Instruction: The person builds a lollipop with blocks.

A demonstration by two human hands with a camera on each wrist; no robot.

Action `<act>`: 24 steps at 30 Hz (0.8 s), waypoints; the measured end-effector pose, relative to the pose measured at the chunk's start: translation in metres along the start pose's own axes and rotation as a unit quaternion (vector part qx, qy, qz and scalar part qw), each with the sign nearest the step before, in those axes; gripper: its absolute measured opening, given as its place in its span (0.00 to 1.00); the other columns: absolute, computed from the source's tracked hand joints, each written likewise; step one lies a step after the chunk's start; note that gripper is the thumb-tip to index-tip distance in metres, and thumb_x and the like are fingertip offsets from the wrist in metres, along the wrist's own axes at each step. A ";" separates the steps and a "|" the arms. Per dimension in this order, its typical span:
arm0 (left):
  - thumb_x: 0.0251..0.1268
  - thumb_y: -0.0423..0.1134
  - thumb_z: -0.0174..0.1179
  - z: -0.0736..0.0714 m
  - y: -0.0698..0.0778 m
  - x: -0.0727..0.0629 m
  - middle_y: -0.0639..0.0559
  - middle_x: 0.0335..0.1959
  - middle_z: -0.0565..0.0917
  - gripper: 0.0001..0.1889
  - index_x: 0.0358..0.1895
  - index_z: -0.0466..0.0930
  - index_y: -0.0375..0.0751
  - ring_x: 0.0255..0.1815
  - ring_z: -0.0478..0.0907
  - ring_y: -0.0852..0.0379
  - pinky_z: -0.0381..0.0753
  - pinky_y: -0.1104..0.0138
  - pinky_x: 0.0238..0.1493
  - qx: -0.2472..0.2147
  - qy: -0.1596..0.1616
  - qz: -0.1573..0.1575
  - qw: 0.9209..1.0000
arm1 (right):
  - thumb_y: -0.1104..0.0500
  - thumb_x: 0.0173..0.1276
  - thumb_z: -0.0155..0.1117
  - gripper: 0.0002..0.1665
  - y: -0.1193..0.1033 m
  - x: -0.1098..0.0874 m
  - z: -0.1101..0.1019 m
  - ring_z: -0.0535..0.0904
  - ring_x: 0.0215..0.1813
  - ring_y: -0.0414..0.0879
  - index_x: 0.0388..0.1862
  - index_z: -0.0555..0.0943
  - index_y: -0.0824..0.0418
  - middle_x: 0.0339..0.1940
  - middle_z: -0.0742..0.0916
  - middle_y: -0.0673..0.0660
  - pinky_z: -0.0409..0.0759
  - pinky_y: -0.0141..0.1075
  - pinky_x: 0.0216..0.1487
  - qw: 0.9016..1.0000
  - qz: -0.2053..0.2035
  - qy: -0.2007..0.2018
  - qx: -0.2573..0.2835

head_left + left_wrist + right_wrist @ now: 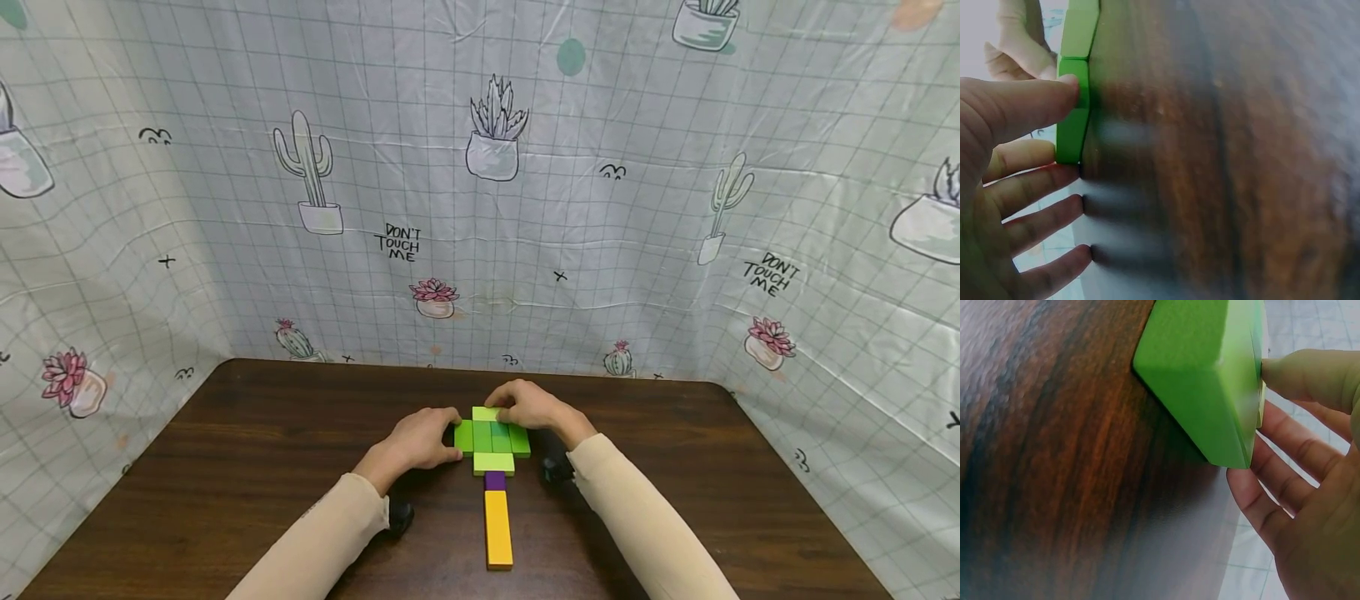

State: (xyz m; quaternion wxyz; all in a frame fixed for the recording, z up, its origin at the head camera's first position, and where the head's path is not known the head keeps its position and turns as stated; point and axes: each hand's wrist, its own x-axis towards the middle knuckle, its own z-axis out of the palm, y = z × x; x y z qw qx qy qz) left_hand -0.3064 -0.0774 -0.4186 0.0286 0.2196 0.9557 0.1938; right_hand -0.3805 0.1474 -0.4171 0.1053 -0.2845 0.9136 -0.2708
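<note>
Several green blocks lie side by side on the table, with a light green block (pixel 483 413) at their far side and another light green block (pixel 493 464) at their near side. My left hand (pixel 423 437) holds the leftmost green block (pixel 463 437) between thumb and fingers; the left wrist view shows the thumb on its near side. My right hand (pixel 532 407) pinches the far light green block, fingers at its far edge. In the right wrist view the rightmost green block (pixel 1210 412) sits beside the right fingers. A purple block (pixel 495 481) and a long yellow-orange block (pixel 498 529) extend toward me.
The dark wooden table (pixel 300 417) reaches a patterned cloth (pixel 375 183) that hangs behind it and along both sides. Black wrist devices sit under both cuffs, the left device (pixel 401 518) close to the tabletop.
</note>
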 end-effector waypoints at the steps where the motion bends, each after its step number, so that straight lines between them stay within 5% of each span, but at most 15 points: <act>1: 0.56 0.47 0.69 0.000 0.000 0.000 0.46 0.51 0.80 0.27 0.57 0.75 0.41 0.48 0.76 0.49 0.75 0.55 0.48 0.000 0.000 0.001 1.000 | 0.64 0.66 0.60 0.17 0.000 -0.001 0.000 0.79 0.47 0.45 0.54 0.82 0.60 0.51 0.84 0.54 0.79 0.40 0.45 1.000 0.001 0.002 0.001; 8: 0.54 0.48 0.70 0.000 -0.002 0.001 0.48 0.47 0.80 0.29 0.57 0.74 0.41 0.40 0.75 0.53 0.75 0.57 0.45 -0.012 0.003 0.006 1.000 | 0.60 0.67 0.61 0.19 0.001 -0.007 -0.002 0.79 0.50 0.47 0.56 0.80 0.60 0.51 0.83 0.55 0.78 0.43 0.48 1.000 0.011 0.016 -0.004; 16: 0.59 0.52 0.66 -0.004 -0.005 -0.008 0.45 0.55 0.78 0.32 0.63 0.70 0.39 0.53 0.76 0.48 0.76 0.52 0.51 -0.043 0.008 -0.004 0.999 | 0.58 0.69 0.60 0.19 0.003 -0.026 -0.010 0.78 0.52 0.50 0.56 0.79 0.63 0.50 0.83 0.56 0.76 0.46 0.52 0.997 0.006 0.027 -0.079; 24: 0.65 0.56 0.57 -0.016 -0.022 -0.039 0.44 0.57 0.78 0.30 0.62 0.73 0.37 0.56 0.76 0.46 0.74 0.51 0.55 0.036 0.039 0.005 0.999 | 0.45 0.70 0.58 0.24 0.015 -0.068 -0.023 0.76 0.54 0.54 0.54 0.81 0.60 0.50 0.81 0.57 0.73 0.49 0.55 0.965 -0.002 0.075 -0.252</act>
